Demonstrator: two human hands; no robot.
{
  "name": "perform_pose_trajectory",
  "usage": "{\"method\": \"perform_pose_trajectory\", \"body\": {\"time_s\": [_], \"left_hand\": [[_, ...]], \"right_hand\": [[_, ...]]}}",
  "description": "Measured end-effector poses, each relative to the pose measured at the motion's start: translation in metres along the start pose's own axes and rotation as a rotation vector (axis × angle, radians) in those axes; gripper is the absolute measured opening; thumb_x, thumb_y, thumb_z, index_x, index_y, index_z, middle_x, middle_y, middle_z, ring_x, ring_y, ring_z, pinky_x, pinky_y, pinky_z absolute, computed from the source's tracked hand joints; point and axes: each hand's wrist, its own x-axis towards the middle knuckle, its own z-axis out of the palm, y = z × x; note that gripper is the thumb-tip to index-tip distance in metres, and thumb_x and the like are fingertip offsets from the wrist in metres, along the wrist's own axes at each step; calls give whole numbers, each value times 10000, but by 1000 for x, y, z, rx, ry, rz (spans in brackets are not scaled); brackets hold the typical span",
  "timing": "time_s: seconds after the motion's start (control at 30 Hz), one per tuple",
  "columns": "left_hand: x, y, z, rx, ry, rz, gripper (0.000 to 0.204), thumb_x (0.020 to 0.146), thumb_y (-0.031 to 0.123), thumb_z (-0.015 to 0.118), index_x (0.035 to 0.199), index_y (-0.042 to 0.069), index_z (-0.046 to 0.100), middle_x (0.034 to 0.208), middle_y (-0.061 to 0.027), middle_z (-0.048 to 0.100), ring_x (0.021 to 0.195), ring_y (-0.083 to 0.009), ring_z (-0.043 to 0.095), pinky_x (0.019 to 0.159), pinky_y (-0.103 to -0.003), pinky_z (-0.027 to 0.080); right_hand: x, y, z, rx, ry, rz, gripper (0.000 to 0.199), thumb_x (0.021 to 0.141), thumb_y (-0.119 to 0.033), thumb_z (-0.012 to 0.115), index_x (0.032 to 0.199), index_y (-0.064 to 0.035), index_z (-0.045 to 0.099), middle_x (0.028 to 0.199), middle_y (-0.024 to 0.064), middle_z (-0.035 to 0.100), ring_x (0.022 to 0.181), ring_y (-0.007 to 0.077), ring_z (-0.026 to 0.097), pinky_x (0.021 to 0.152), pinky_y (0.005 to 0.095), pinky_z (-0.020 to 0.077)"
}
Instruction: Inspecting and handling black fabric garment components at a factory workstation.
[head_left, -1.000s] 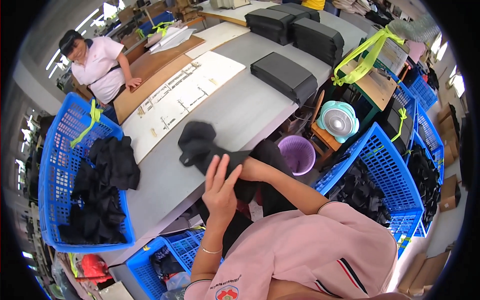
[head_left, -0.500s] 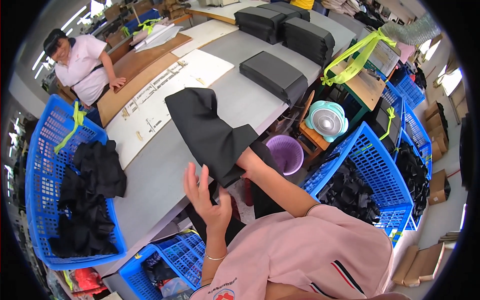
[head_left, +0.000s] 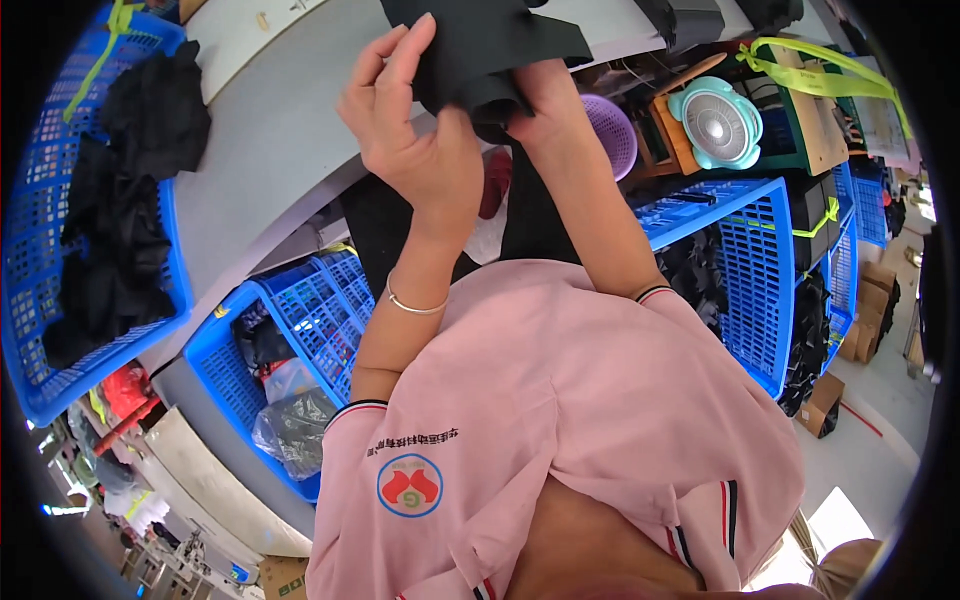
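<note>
Black cloth piece (head_left: pixel 480 45) hangs between the two hands at the near edge of the grey table (head_left: pixel 270 130), its far end cut off by the picture's upper edge. From the grip it lies forward, away from the body; the visible part runs up and out of view, and its near edge curls into a roll. The right hand (head_left: pixel 545 105) is the nearer to that curl, tucked beneath the cloth's near right corner and closed on it. The left hand (head_left: pixel 410 140) stands along the left side, index and middle fingers raised and thumb bent at the near edge; whether it pinches the cloth I cannot tell, as the fold covers that spot.

Half a second ago the left hand is apart from the cloth with its fingers spread, and the cloth reaches out long over the table; now hand and cloth overlap, and the near edge is more curled. The view also tips down toward the pink shirt (head_left: pixel 600 370).
</note>
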Motion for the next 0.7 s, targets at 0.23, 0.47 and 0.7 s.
{"method": "perform_pose_trajectory", "body": {"time_s": [0.23, 0.47, 0.7], "left_hand": [[7, -1, 7, -85, -18, 9, 501, 775, -204, 585, 1183, 62, 699, 1172, -57, 574, 922, -130, 594, 729, -227, 522], [3, -1, 4, -139, -24, -33, 490, 785, -187, 604, 1195, 65, 695, 1162, -52, 568, 908, -118, 583, 704, -225, 521], [7, 6, -6, -99, -38, -56, 526, 766, -169, 611, 1227, 74, 679, 1169, -56, 562, 933, -120, 577, 703, -231, 517]], "right_hand": [[17, 5, -12, 37, -60, -30, 378, 963, -309, 585, 1204, -18, 584, 1142, 100, 662, 1014, 212, 669, 874, 354, 573], [9, 13, -9, 17, -29, 0, 363, 956, -333, 589, 1203, -67, 598, 1135, 97, 658, 1006, 235, 664, 853, 390, 578], [27, 26, -6, 264, 32, 161, 304, 975, -266, 586, 1199, -60, 596, 1107, 95, 659, 993, 212, 656, 843, 341, 575]]}}
